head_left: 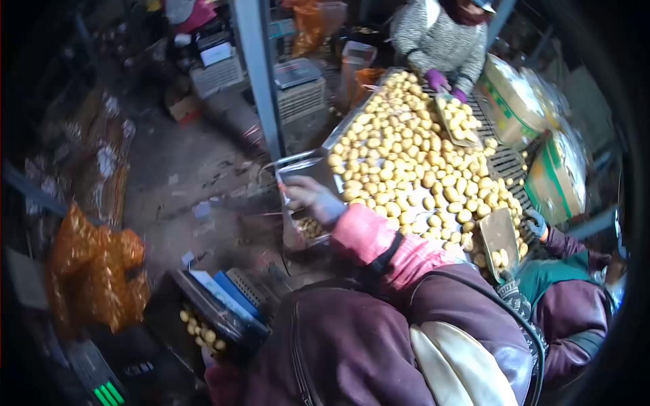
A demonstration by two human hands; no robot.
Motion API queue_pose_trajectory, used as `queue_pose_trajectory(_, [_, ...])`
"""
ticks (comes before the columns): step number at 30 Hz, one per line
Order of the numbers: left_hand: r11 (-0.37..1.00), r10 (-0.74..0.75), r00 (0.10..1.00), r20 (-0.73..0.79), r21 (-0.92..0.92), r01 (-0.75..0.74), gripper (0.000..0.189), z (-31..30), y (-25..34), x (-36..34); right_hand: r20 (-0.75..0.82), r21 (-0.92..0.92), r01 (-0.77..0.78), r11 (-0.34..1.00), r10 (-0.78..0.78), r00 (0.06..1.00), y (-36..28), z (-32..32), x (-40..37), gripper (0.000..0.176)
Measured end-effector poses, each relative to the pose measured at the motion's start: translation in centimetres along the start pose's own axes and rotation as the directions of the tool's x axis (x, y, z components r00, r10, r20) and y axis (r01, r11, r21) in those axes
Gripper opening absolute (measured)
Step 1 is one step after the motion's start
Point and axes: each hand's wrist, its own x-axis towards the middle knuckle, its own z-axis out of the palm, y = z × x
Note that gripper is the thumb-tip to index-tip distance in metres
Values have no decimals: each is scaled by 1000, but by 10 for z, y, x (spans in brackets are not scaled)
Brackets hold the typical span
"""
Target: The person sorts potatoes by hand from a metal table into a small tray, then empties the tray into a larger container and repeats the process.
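Note:
My right hand [315,198], in a greyish glove below a pink sleeve, reaches over a clear plastic-sided bin [292,233] at the corner of the sorting table. Its fingers look stretched out and apart, somewhat blurred. Inside the bin lie a few small potatoes [310,228]. Just right of this hand, many yellow potatoes [406,155] cover the table. At the lower left, my left hand [206,355] shows only in a small part, beside a dark crate [233,318] holding several potatoes [202,331]. Its fingers are too dark and hidden to read.
A blue-grey post [257,74] rises beside the table. Opposite, a person with purple gloves [439,81] handles a tray of potatoes [460,122]. At right, another person is near a scoop-like tray [500,240]. Orange net bags [98,271] stand at left; stacked crates [298,95] lie behind.

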Motion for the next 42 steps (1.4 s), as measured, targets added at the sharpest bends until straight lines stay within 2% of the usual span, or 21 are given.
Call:
queue_pose_trajectory(2, [999, 24, 997, -78, 23, -22, 32, 25, -12, -10, -154, 75, 132, 988, -120, 981, -17, -76, -13, 15])
queue_pose_trajectory(4, [995, 92, 988, -124, 58, -85, 32, 41, -19, -16, -391, 162, 259, 952, -180, 903, -29, -153, -27, 9])
queue_pose_trajectory(6, [991, 115, 986, -120, 83, -106, 31, 52, -26, -21, -679, 217, 413, 884, -167, 714, -39, -230, -41, 25])
queue_pose_trajectory(7, [989, 124, 985, -118, 96, -113, 30, 55, -28, -23, -660, 276, 486, 830, -204, 723, -36, -278, -50, 46])
queue_pose_trajectory(8, [988, 127, 986, -109, 107, -115, 30, 59, -30, -25, -791, 196, 537, 821, -191, 581, -44, -297, -56, 50])
queue_pose_trajectory(10, [987, 135, 988, -73, 99, -127, 29, 67, -33, -28, -784, 210, 594, 776, -230, 577, -62, -345, -79, 50])
queue_pose_trajectory(11, [985, 141, 988, -67, 108, -134, 29, 71, -34, -29, -896, 253, 630, 734, -68, 439, -97, -316, -91, 47])
queue_pose_trajectory(17, [960, 104, 991, -85, 271, -77, 40, 88, -28, -60, -617, 379, 692, 614, -389, 683, -91, -389, -58, 45])
queue_pose_trajectory(20, [947, 103, 990, -97, 313, -68, 52, 92, -21, -93, -594, -149, 599, 786, -556, 581, -72, -399, -33, 38])
queue_pose_trajectory(22, [963, 48, 996, -71, 269, -27, 51, 90, -22, -106, -379, -784, 326, 529, -823, 423, -78, -361, -48, 33])
queue_pose_trajectory(23, [978, -2, 1000, -22, 209, 7, 43, 83, -25, -107, -252, -946, 118, 302, -913, 321, -82, -339, -57, 31])
queue_pose_trajectory(24, [988, -47, 998, 35, 147, 41, 37, 82, -26, -109, -276, -934, 136, 330, -910, 310, -74, -339, -54, 29])
queue_pose_trajectory(27, [990, -50, 998, 23, 132, 47, 22, 93, -25, -129, -449, -849, 52, 526, -770, 454, -89, -303, -76, 23])
queue_pose_trajectory(29, [984, -47, 995, 90, 174, 30, 23, 93, -24, -111, -456, -754, 247, 608, -756, 469, -50, -334, -69, 24])
queue_pose_trajectory(30, [980, -47, 991, 124, 196, 22, 24, 92, -23, -104, -623, -233, 535, 812, -547, 559, -61, -321, -79, 25])
queue_pose_trajectory(31, [974, 21, 995, 95, 223, -42, 24, 114, -21, -122, -625, 375, 629, 681, -315, 714, -73, -306, -88, 26])
queue_pose_trajectory(33, [947, 156, 987, 41, 278, -162, 25, 174, -16, -173, -555, -173, 485, 857, -492, 670, -60, -322, -109, 24])
queue_pose_trajectory(36, [959, 117, 948, 297, 213, -185, 31, 201, -18, -157, -358, -810, 223, 543, -759, 544, -62, -317, -144, 19])
queue_pose_trajectory(39, [950, 113, 862, 494, 200, -239, 29, 256, -18, -177, -204, -904, 243, 352, -855, 477, -56, -315, -168, 17])
queue_pose_trajectory(41, [928, 99, 869, 486, 271, -257, 28, 305, -11, -235, -275, -877, 150, 456, -733, 623, -82, -269, -191, 20])
queue_pose_trajectory(42, [997, -64, 518, 853, 36, 64, 28, 311, -33, -163, -221, -869, 218, 445, -742, 632, -75, -266, -192, 21])
